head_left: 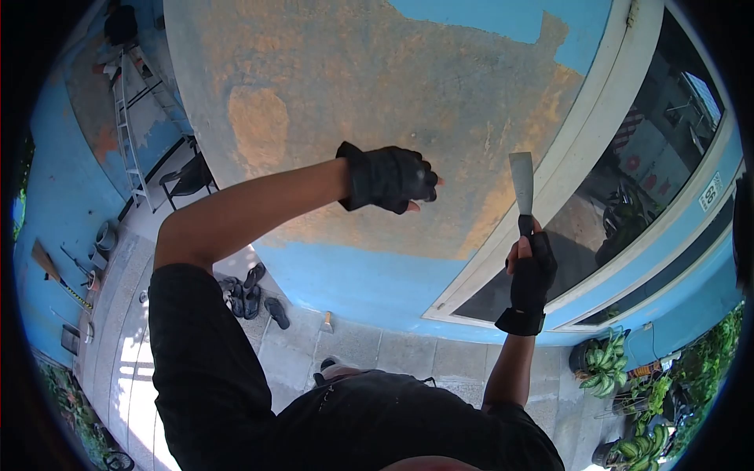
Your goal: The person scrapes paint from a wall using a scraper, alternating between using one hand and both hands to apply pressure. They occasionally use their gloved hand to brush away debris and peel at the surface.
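Note:
My right hand (534,271), in a black fingerless glove, is wrapped round the dark handle of a putty knife (522,180). The broad metal blade points up, in front of the wall's edge beside the pale window frame (605,118). My left hand (393,179), gloved the same way, is raised before the wall (377,94) with its fingers curled in. Nothing shows between its thumb and fingertips; the palm is hidden. Bare grey and orange-brown patches cover most of this wall, with light blue paint (353,279) along the bottom and at the top right.
A wide brush or scraper (327,322) stands by the wall's foot, near dark sandals (251,298). At the far left another person (120,25) is up a stepladder (126,125), with a black chair (188,174) nearby. Potted plants (603,365) line the lower right, below the window.

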`<state>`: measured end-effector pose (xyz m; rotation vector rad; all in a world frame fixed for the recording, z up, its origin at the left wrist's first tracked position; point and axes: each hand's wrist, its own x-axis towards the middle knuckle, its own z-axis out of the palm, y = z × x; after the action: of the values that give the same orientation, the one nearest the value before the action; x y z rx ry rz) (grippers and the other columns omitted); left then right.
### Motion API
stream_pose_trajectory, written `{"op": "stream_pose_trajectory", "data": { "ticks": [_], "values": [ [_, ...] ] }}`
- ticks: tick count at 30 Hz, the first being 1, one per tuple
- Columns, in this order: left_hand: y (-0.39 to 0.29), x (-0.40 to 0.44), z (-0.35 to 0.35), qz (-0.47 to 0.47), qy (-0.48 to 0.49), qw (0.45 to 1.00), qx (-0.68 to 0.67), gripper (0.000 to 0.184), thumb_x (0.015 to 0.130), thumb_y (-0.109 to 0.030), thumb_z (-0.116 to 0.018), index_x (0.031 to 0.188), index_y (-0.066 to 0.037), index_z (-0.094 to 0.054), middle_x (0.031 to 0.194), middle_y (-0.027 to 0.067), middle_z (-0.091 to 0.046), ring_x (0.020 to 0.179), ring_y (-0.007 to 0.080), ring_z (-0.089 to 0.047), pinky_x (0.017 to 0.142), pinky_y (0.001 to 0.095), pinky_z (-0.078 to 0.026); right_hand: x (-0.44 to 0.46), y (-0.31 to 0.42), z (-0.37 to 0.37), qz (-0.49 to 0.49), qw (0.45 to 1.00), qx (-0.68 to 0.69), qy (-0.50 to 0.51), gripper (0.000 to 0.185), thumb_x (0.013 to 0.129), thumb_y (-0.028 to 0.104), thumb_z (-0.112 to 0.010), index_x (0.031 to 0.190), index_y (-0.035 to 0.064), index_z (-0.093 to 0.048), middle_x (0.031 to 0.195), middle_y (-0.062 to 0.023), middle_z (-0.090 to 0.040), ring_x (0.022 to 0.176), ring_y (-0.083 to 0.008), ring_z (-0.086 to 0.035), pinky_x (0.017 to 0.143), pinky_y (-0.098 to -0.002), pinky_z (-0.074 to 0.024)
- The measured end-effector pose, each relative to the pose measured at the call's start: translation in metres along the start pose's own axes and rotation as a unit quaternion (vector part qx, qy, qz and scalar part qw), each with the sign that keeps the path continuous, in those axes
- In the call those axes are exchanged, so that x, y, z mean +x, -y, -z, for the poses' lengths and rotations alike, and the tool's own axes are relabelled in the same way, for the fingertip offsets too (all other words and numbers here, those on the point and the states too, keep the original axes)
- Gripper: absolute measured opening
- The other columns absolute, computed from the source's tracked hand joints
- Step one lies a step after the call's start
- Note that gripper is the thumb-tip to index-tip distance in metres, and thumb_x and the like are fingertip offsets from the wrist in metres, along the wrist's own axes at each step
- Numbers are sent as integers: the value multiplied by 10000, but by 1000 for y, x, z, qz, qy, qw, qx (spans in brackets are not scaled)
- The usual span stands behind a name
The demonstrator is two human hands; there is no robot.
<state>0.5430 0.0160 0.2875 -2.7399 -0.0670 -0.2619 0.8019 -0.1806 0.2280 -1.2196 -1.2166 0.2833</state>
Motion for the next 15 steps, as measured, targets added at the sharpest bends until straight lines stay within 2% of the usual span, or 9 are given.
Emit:
{"op": "stream_pose_trajectory", "data": {
  "ticks": [1, 3, 4, 6, 9, 10, 12, 13, 15],
  "values": [
    [-3, 1, -11, -65, -62, 995, 53, 170, 894, -297, -677, 919, -132, -710, 1130, 32, -705, 946, 218, -657, 962, 388, -525, -3, -4, -4, -19, 999, 33, 13, 420, 993, 109, -536, 1395, -11, -542, 666, 8, -531, 534, -44, -477, 493, -219, -388],
    [-24, -3, 9, 1, -18, 991, 136, 164, 906, -281, -665, 816, -144, -679, 865, -10, -700, 825, 186, -657, 825, 376, -565, -8, -6, -13, -31, 998, 45, 24, 412, 991, 98, -529, 1384, -25, -540, 676, -3, -547, 531, -52, -489, 490, -220, -399],
    [-27, -9, 12, 3, -16, 990, 138, 164, 906, -281, -665, 816, -144, -679, 865, -10, -700, 825, 186, -657, 825, 376, -565, -10, -9, -17, -56, 996, 68, 31, 407, 991, 94, -525, 1380, -25, -542, 678, -6, -551, 532, -54, -493, 493, -219, -406],
    [-31, -32, 13, 112, -165, 980, 0, 241, 907, -305, -681, 741, -134, -647, 671, 44, -610, 672, 226, -633, 682, 377, -537, -14, -15, -24, -83, 991, 89, 51, 394, 985, 78, -524, 1365, -24, -547, 706, -18, -574, 555, -59, -520, 504, -216, -422],
    [-35, -69, 7, 208, -130, 964, -105, 318, 911, -325, -694, 705, -97, -610, 635, 122, -564, 588, 297, -591, 584, 402, -474, -16, -12, -40, -77, 994, 62, 55, 390, 971, 52, -536, 1352, -31, -553, 752, -29, -599, 584, -64, -551, 512, -215, -430],
    [-40, -78, -9, 214, -251, 931, -154, 360, 907, -308, -708, 670, -71, -578, 619, 157, -523, 564, 340, -550, 566, 398, -447, -16, -11, -44, -83, 990, 85, 69, 383, 956, 30, -551, 1333, -37, -545, 819, -44, -621, 603, -78, -575, 521, -217, -438],
    [-51, -100, -26, 304, -189, 903, -237, 152, 943, -220, -658, 1008, -86, -693, 638, 115, -574, 573, 250, -586, 585, 357, -466, -13, -9, -55, -82, 989, 96, 75, 379, 957, 32, -553, 1329, -34, -537, 838, -50, -623, 603, -88, -581, 525, -219, -442],
    [-59, -108, -35, 345, -185, 873, -293, 228, 959, -181, -632, 1161, -94, -695, 653, 94, -594, 587, 198, -610, 603, 338, -485, -12, -9, -59, -83, 987, 108, 85, 376, 957, 35, -554, 1326, -32, -528, 857, -57, -626, 603, -98, -586, 530, -220, -446],
    [-69, -128, -65, 354, -212, 785, -461, 409, 939, -85, -626, 1346, -102, -595, 888, 85, -677, 789, 163, -671, 710, 315, -522, -8, -7, -63, -95, 984, 119, 94, 360, 972, 63, -548, 1320, -25, -518, 869, -65, -623, 579, -109, -565, 525, -235, -441]
  ]
}}
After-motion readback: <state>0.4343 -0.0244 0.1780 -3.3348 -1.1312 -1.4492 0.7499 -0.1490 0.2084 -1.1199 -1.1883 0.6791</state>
